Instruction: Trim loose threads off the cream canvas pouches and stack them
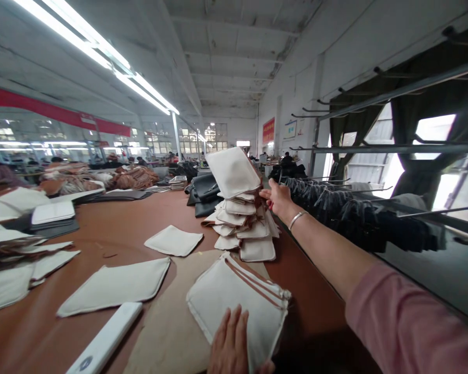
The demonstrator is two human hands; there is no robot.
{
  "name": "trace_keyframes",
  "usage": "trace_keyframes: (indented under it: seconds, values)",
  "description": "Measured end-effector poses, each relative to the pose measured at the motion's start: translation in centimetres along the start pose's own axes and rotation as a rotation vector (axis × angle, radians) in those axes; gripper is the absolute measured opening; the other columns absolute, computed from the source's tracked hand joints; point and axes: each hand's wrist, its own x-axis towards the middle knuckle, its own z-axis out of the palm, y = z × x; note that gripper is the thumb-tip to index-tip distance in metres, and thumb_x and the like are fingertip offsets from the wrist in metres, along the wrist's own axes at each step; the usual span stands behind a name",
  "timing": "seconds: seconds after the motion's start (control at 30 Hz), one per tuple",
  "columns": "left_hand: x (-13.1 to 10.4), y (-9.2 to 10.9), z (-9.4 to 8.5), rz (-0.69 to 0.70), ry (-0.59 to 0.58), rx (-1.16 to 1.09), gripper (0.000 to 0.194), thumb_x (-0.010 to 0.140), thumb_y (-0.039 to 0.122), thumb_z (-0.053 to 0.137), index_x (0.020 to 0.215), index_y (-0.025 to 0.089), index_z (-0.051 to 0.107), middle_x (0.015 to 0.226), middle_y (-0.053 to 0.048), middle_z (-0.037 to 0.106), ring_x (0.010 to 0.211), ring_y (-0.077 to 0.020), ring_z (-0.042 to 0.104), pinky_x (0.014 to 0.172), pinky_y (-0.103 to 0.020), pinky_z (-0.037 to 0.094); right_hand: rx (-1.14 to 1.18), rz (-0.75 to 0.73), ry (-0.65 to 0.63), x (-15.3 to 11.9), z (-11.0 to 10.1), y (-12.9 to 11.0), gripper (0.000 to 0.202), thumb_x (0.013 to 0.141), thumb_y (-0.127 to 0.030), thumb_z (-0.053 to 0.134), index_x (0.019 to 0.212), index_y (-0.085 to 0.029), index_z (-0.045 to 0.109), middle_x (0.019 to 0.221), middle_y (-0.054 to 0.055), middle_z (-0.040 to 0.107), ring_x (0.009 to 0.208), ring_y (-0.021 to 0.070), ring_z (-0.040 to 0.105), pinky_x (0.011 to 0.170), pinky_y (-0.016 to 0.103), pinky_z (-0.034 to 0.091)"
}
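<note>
My left hand (230,340) lies flat, fingers stretched out, on a white cloth lining piece (234,306) with brown strips along its upper edge. At the tall stack of white and brown pieces (257,228), my right hand (278,200) reaches out with a bracelet on its wrist. Its fingertips are beside the edge of the tilted top white piece (234,171), thumb apart from the fingers; whether they touch is unclear. A small red spot shows at those fingers. Two more white pieces, one larger (117,285) and one smaller (174,240), lie flat left of the stack.
A long white bar-shaped object (105,340) lies at the front left. Brown paper (167,311) covers part of the brown tabletop (113,223). Black folded pieces (206,192) sit behind the stack. On the right stands a metal rack (398,149) with hooks and hanging dark straps (335,208).
</note>
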Motion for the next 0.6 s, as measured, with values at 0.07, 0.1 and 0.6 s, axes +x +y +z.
trace_keyframes:
  seconds: [0.07, 0.1, 0.6]
  values:
    - [1.2, 1.2, 2.1, -0.130, -0.177, -0.026, 0.090, 0.065, 0.054, 0.080, 0.140, 0.012, 0.056, 0.149, -0.018, 0.050, 0.139, -0.0392, 0.044, 0.110, -0.046, 0.045, -0.021, 0.034, -0.007, -1.3, -0.1, 3.8, 0.022, 0.100, -0.034, 0.057, 0.103, -0.012, 0.063, 0.087, 0.002, 0.065, 0.063, 0.0106, 0.062, 0.054, 0.023, 0.054]
    - [1.7, 1.8, 2.8, -0.191, -0.267, -0.050, 0.096, 0.061, 0.053, 0.083, 0.143, 0.013, 0.052, 0.153, -0.018, 0.044, 0.142, -0.0405, 0.038, 0.113, -0.048, 0.042, -0.037, 0.050, -0.032, -2.6, -0.3, 5.9, 0.020, 0.099, -0.032, 0.059, 0.099, -0.012, 0.064, 0.084, 0.001, 0.066, 0.060, 0.0098, 0.061, 0.051, 0.021, 0.052]
    - [4.7, 4.8, 1.9, -0.378, -0.335, -0.392, 0.036, 0.083, 0.002, 0.048, 0.108, 0.009, 0.072, 0.120, -0.021, 0.070, 0.120, -0.0337, 0.062, 0.101, -0.047, 0.047, 0.051, 0.121, -0.001, -15.6, -8.2, 17.9, 0.040, 0.078, -0.047, 0.066, 0.097, -0.012, 0.062, 0.082, 0.012, 0.070, 0.067, 0.0214, 0.069, 0.031, 0.017, 0.034]
